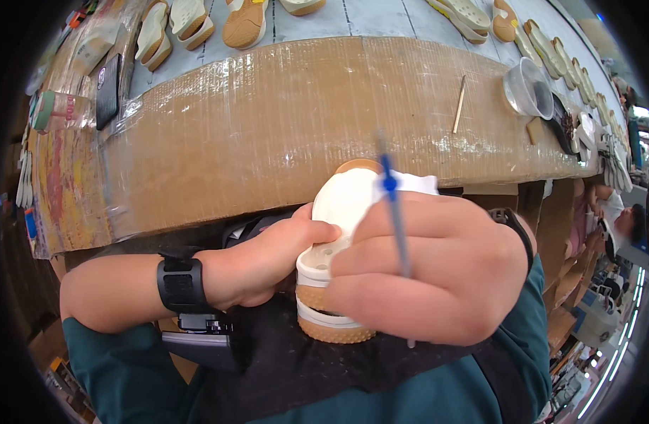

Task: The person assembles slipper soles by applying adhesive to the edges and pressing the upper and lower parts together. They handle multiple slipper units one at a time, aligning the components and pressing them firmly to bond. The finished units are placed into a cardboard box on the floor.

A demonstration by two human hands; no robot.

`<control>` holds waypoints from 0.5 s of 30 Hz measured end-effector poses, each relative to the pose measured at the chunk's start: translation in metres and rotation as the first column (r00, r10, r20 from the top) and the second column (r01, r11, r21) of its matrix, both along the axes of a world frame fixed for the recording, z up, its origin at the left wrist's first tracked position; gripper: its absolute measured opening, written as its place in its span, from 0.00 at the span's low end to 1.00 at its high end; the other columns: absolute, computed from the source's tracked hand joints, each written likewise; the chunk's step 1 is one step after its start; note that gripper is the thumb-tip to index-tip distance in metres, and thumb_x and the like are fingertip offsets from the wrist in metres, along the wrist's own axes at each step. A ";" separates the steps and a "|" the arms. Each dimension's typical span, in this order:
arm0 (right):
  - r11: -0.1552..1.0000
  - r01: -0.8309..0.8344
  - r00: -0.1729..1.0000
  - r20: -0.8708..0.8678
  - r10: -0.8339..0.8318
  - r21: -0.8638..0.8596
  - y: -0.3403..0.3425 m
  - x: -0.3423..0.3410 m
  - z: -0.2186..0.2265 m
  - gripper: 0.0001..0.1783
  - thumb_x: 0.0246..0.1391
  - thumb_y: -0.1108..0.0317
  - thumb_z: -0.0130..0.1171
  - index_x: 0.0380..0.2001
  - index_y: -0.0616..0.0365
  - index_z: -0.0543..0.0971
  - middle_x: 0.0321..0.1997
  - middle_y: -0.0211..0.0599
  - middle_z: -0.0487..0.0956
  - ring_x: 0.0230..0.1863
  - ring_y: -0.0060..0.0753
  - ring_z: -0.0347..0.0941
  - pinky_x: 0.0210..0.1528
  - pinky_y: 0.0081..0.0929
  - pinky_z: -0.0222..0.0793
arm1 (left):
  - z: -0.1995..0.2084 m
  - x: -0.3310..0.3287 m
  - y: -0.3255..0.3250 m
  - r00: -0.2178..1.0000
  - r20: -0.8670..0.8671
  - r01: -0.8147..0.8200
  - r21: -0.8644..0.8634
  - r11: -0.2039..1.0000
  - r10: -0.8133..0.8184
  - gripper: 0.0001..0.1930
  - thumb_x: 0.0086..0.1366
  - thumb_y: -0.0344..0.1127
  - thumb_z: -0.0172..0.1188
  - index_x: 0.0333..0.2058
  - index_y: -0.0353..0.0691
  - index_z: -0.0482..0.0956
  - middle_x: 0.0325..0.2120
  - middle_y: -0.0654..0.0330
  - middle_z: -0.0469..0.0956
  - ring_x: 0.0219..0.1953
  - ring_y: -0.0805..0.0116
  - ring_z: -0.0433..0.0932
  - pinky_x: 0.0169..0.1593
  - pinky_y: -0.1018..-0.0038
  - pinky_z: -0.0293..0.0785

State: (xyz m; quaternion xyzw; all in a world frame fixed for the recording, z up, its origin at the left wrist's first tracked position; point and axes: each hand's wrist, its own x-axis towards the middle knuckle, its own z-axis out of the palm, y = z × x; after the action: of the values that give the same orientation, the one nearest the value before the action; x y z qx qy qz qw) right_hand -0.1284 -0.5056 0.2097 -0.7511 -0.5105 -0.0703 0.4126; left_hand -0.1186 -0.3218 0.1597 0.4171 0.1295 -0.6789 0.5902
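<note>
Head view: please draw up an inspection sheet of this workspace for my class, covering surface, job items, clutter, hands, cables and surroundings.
Surface: brown cardboard under shiny clear film.
Job's things: white-and-tan shoe; slim blue-and-grey tool, blurred.
Clutter: clear tub and thin stick at right; dark flat case and green-lidded container at left.
Hands: left hand grips the shoe, thumb on its white upper; right hand holds the tool, hiding part of the shoe.
Cables: nothing seen.
Surroundings: more shoes beyond the cardboard; another person at far right.

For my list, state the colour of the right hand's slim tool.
Slim tool: blue and grey, slightly blurred, in the head view.
</note>
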 end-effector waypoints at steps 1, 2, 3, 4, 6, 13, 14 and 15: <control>1.000 -0.026 1.000 0.000 0.026 0.003 0.002 0.004 -0.002 0.11 0.30 0.73 0.55 0.23 0.67 0.75 0.21 0.40 0.73 0.21 0.36 0.69 0.21 0.25 0.65 | -0.001 0.001 0.001 1.000 -0.001 0.002 0.015 1.000 -0.002 0.26 0.62 0.39 0.40 0.58 0.47 0.46 0.53 0.59 0.60 0.54 0.65 0.62 0.51 0.63 0.64; 1.000 -0.015 1.000 -0.010 0.015 0.007 0.001 0.004 -0.003 0.11 0.31 0.74 0.56 0.23 0.67 0.76 0.20 0.40 0.73 0.21 0.37 0.69 0.21 0.25 0.65 | -0.003 0.001 0.001 1.000 -0.002 0.005 0.030 1.000 -0.005 0.26 0.62 0.39 0.40 0.58 0.47 0.46 0.53 0.60 0.60 0.53 0.65 0.63 0.50 0.63 0.64; 1.000 -0.002 1.000 -0.023 0.003 0.015 0.001 0.003 -0.005 0.10 0.31 0.74 0.56 0.23 0.66 0.76 0.20 0.40 0.73 0.21 0.37 0.69 0.21 0.25 0.65 | -0.003 0.001 0.001 1.000 -0.003 0.010 0.045 0.999 -0.010 0.26 0.62 0.40 0.40 0.58 0.47 0.46 0.53 0.60 0.60 0.53 0.65 0.63 0.50 0.64 0.65; 0.999 0.030 0.998 -0.049 -0.029 0.019 -0.004 0.002 -0.008 0.10 0.31 0.74 0.57 0.23 0.66 0.76 0.20 0.40 0.73 0.21 0.37 0.69 0.21 0.26 0.65 | -0.001 0.001 0.000 1.000 0.010 -0.001 0.088 0.996 0.000 0.25 0.62 0.40 0.40 0.57 0.46 0.48 0.53 0.60 0.61 0.53 0.67 0.64 0.49 0.65 0.66; 0.984 0.161 0.979 -0.115 -0.169 -0.074 -0.020 -0.002 -0.005 0.09 0.30 0.75 0.59 0.22 0.62 0.76 0.20 0.37 0.74 0.21 0.35 0.70 0.23 0.25 0.65 | -0.001 0.000 0.003 0.997 -0.025 -0.070 0.021 0.997 0.071 0.26 0.62 0.40 0.41 0.57 0.45 0.49 0.53 0.60 0.61 0.54 0.67 0.63 0.50 0.65 0.66; 0.333 0.925 0.334 -0.023 -0.942 -0.183 -0.125 0.022 -0.074 0.05 0.43 0.78 0.55 0.28 0.62 0.76 0.27 0.40 0.76 0.26 0.33 0.72 0.31 0.24 0.66 | 0.001 0.009 0.022 0.948 -0.030 -0.319 -0.126 0.939 0.318 0.26 0.61 0.38 0.46 0.56 0.42 0.51 0.51 0.58 0.63 0.51 0.68 0.67 0.52 0.69 0.64; 0.260 0.946 0.270 0.026 -0.962 -0.193 -0.140 0.025 -0.085 0.06 0.44 0.76 0.55 0.29 0.62 0.75 0.28 0.41 0.76 0.27 0.36 0.72 0.32 0.26 0.66 | 0.001 0.010 0.025 0.926 -0.014 -0.374 -0.153 0.915 0.377 0.26 0.61 0.38 0.47 0.56 0.41 0.51 0.51 0.57 0.63 0.50 0.68 0.67 0.52 0.70 0.65; 0.231 0.949 0.264 0.137 -0.955 -0.217 -0.151 0.025 -0.095 0.07 0.45 0.74 0.55 0.30 0.61 0.75 0.29 0.42 0.76 0.28 0.38 0.72 0.34 0.27 0.66 | 0.002 0.010 0.028 0.885 0.055 -0.447 -0.179 0.876 0.463 0.26 0.61 0.37 0.47 0.56 0.41 0.50 0.50 0.57 0.63 0.50 0.68 0.68 0.52 0.70 0.65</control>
State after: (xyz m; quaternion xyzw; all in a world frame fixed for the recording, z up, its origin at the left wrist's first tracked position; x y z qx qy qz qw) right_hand -0.1032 -0.6568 0.1148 -0.9529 0.0510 -0.2306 0.1904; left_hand -0.1088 -0.2937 0.1615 0.3581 0.1403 -0.5083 0.7705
